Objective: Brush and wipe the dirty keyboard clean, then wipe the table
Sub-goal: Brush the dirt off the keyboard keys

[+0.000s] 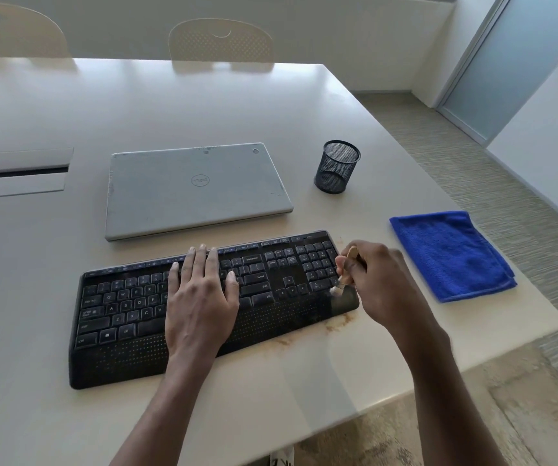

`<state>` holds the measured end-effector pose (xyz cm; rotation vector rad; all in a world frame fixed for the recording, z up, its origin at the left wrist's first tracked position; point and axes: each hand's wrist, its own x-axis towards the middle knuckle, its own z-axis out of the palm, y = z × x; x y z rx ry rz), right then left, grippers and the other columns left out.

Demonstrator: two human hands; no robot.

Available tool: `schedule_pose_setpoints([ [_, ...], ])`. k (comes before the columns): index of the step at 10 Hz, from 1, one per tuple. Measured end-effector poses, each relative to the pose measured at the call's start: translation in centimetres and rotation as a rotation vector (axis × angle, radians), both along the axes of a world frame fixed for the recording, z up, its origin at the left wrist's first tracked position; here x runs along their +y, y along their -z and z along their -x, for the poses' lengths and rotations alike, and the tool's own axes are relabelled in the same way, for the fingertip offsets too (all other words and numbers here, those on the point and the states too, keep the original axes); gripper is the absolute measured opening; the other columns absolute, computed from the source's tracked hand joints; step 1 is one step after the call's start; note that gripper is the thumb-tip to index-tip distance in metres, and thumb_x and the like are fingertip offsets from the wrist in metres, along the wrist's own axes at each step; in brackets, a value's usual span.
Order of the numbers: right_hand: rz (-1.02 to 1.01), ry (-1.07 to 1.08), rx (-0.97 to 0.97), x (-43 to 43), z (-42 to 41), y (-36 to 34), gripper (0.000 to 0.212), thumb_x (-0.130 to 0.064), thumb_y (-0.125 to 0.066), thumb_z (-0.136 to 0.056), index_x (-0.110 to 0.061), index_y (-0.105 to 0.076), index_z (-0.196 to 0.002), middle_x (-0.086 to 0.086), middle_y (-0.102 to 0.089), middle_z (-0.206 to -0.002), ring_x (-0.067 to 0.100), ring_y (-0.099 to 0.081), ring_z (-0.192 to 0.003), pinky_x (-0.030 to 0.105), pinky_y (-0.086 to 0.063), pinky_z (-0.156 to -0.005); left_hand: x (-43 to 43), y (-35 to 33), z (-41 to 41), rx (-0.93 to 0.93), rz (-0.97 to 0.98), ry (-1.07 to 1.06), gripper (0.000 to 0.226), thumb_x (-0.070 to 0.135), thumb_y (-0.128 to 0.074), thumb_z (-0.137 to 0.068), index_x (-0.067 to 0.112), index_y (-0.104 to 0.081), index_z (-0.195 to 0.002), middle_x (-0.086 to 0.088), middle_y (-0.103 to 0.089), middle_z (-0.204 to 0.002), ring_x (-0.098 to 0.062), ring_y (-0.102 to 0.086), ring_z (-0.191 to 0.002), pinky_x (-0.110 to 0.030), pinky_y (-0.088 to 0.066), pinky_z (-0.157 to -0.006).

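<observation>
On the table [52, 105], the laptop [197, 190] lies behind the keyboard [129, 317]; cup [336, 166] and cloth [452, 257] to their right.

A closed silver laptop [197, 190] is pictured lying flat at centre, its lid scuffed and stamped with a round logo. A black wire-mesh pen cup [336, 168] is set upright near its far right corner, apart from it. Two pale perforated chairs are drawn up at the far side, one at centre [220, 40] and one at far left [15, 31]. A frosted glass door [513, 68] is seen at far right, beside striped beige flooring [472, 156]. A cable hatch [18, 173] with a dark slot is visible at the left edge.
</observation>
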<state>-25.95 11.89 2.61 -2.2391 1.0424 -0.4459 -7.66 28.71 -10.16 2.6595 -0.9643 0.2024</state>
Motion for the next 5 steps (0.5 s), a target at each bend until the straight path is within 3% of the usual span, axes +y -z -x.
schedule_pose_setpoints([
  [1,0.011,-0.238,-0.029,-0.3,-1.0,-1.4,0.013,-0.009,-0.06,-0.102,-0.013,-0.066,-0.092,0.001,-0.072,-0.082,0.002,-0.066,-0.071,0.008,-0.048,-0.063,-0.1,-0.1,0.0,0.009,0.006,0.001,0.069,0.049,-0.03,-0.103,0.009,-0.043,-0.157,-0.013,-0.042,-0.164,-0.026,-0.032,-0.156,-0.047,-0.021,-0.129],
  [2,0.034,-0.376,0.05,-0.7,-2.0,-1.4,0.016,-0.003,-0.057,-0.102,-0.016,-0.064,-0.095,-0.003,-0.074,-0.087,0.005,-0.069,-0.081,0.017,-0.053,-0.072,0.0,-0.1,0.0,0.012,0.009,-0.001,0.069,0.049,-0.031,-0.103,0.009,-0.043,-0.158,-0.013,-0.042,-0.164,-0.025,-0.032,-0.156,-0.047,-0.021,-0.13],
  [3,0.043,-0.314,0.146,-2.0,-2.1,-0.9,0.022,0.001,-0.051,-0.102,-0.017,-0.061,-0.093,0.0,-0.072,-0.087,0.017,-0.07,-0.08,0.025,-0.058,-0.068,0.0,-0.2,0.1,0.009,0.008,0.003,0.069,0.05,-0.03,-0.104,0.009,-0.043,-0.158,-0.012,-0.041,-0.164,-0.025,-0.031,-0.156,-0.047,-0.021,-0.13],
  [4,0.075,-0.202,0.158,-2.2,-2.0,-0.7,0.019,-0.006,-0.051,-0.105,-0.017,-0.061,-0.093,-0.001,-0.07,-0.088,0.015,-0.07,-0.076,0.024,-0.059,-0.06,-0.1,-0.2,0.1,0.012,0.011,0.001,0.068,0.049,-0.03,-0.104,0.01,-0.044,-0.157,-0.012,-0.042,-0.164,-0.025,-0.032,-0.156,-0.047,-0.021,-0.129],
  [5,-0.023,-0.217,0.046,-0.7,-3.0,-0.5,0.015,-0.009,-0.056,-0.104,-0.013,-0.064,-0.093,0.003,-0.071,-0.088,0.017,-0.072,-0.073,0.02,-0.059,-0.06,0.0,-0.1,0.1,0.008,0.015,-0.003,0.068,0.049,-0.031,-0.104,0.009,-0.044,-0.157,-0.013,-0.042,-0.164,-0.026,-0.033,-0.156,-0.047,-0.022,-0.129],
])
